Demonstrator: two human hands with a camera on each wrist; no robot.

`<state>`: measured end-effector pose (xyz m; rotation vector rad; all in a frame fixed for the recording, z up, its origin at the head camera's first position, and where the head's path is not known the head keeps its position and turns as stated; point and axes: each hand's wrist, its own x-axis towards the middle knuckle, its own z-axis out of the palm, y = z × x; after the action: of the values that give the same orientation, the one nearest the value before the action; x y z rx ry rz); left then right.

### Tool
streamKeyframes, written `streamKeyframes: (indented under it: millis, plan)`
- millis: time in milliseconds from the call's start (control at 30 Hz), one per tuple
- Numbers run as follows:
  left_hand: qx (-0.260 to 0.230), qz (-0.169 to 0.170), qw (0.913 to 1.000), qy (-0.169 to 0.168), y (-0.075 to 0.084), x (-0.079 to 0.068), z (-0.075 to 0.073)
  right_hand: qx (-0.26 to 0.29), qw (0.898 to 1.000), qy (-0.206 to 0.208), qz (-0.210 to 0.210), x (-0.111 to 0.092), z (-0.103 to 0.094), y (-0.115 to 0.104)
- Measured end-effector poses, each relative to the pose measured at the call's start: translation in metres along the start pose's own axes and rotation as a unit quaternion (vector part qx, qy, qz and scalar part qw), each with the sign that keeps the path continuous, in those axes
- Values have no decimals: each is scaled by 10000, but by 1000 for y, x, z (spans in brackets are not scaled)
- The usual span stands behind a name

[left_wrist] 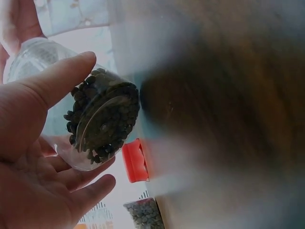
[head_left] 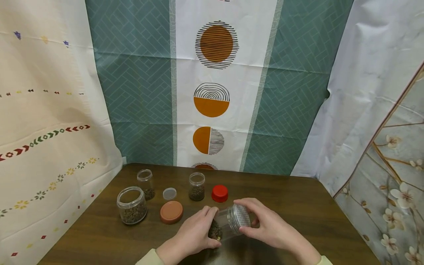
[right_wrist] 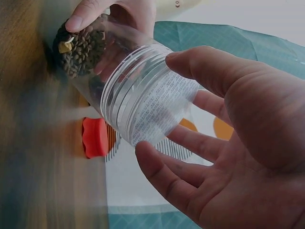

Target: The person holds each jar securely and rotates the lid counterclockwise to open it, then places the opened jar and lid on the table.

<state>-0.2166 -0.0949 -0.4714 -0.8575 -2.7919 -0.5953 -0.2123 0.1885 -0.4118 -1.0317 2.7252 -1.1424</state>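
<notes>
A clear jar [head_left: 226,223] is tilted over the front of the table, its lid end pointing right. Small dark brown pellets or beans [left_wrist: 107,117] lie heaped toward its base, with one yellowish bit [right_wrist: 66,46] among them. My left hand [head_left: 198,231] grips the jar near the base, thumb on one side and fingers on the other. On the other end sits a clear lid [right_wrist: 164,98] with fine print. Around the lid's rim, my right hand [head_left: 269,225] holds with thumb and fingertips; its palm stands apart from the lid.
Beyond the hands stand a wide open jar [head_left: 132,213], a narrow jar [head_left: 145,180] and another small jar [head_left: 197,187], all with dark contents. Near them lie an orange-brown lid [head_left: 171,212], a small clear lid [head_left: 169,193] and a red cap [head_left: 220,193]. Curtains border the wooden table [head_left: 285,191].
</notes>
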Motion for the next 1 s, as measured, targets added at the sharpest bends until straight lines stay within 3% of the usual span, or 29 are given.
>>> streamKeyframes:
  millis: [400, 1000]
  plan:
    - [-342, -211, 9992, 39, -5, -3, -1, -346, 9985, 395, -141, 1, -2, 0]
    - [-826, -551, 9947, 279, -14, -2, -3, -576, 9961, 568, 345, 12, -9, 1]
